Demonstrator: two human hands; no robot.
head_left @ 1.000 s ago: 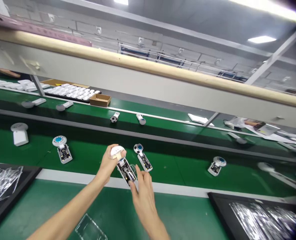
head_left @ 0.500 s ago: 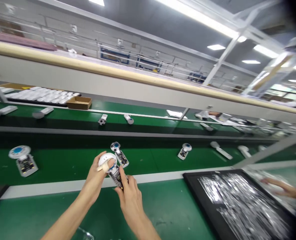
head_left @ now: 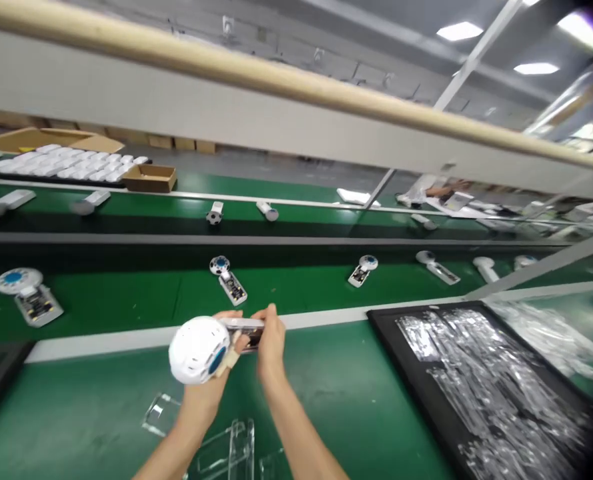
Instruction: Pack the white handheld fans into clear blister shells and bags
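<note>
My left hand grips a white domed device with a blue-ringed centre, the dome turned toward me. A strip of tape or a pale pad shows by the left fingers. The device's narrow handle with an exposed circuit board runs sideways to my right hand, whose fingers pinch its end. Much of the board is hidden by my fingers. Both hands are over the green mat, just below the white strip at the belt's edge. Transparent plastic pieces lie under my hands.
Similar unfinished devices lie on the green conveyor belt. A black tray of silver film bags stands to my right. Beyond the far belt are a cardboard box and rows of white parts. A co-worker's hand shows far right.
The device has turned sideways with its dome toward me and moved down over the mat. My right hand has shifted to the handle's end. The view has swung, showing more of the mat.
</note>
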